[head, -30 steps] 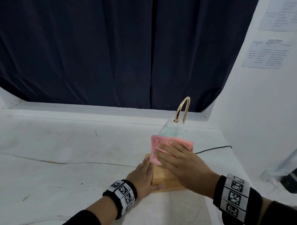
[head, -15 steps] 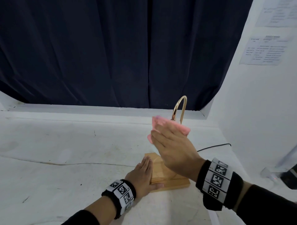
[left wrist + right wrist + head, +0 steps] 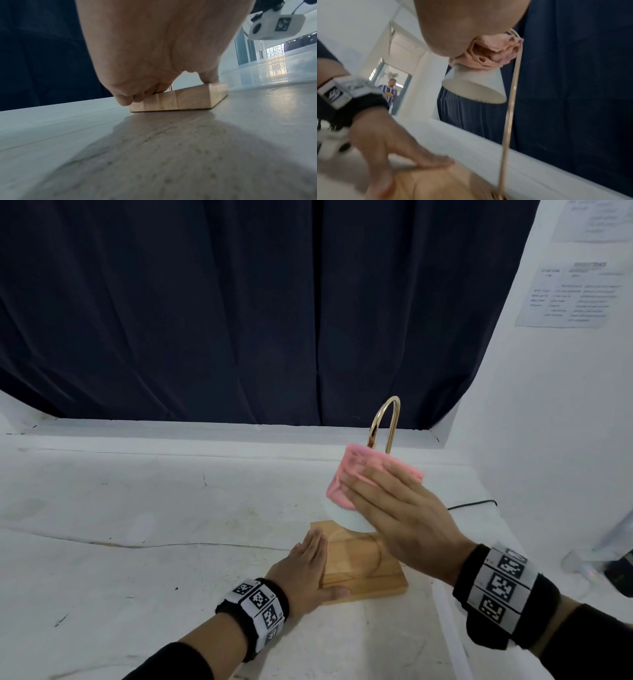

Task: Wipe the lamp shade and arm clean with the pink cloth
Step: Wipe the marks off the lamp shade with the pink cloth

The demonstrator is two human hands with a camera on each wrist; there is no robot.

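Left hand [image 3: 308,568], fingers flat and together, presses the square wooden lamp base [image 3: 366,571] near the surface's right edge, apparently steadying it. Right hand [image 3: 404,515], fingers straight, presses the crumpled pink cloth [image 3: 356,470] onto the white conical shade [image 3: 476,82]; the curved brass arm [image 3: 385,419] rises behind.

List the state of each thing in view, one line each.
pink cloth: bunched, pressed on the shade's top.
lamp shade: hanging mouth-down, upper part covered by the cloth.
lamp arm: upright, bare above the cloth.
wooden base: flat on the table.
left hand: fingers straight, pressing the base.
right hand: fingers straight, pressing the cloth.
cord: slack on the table.
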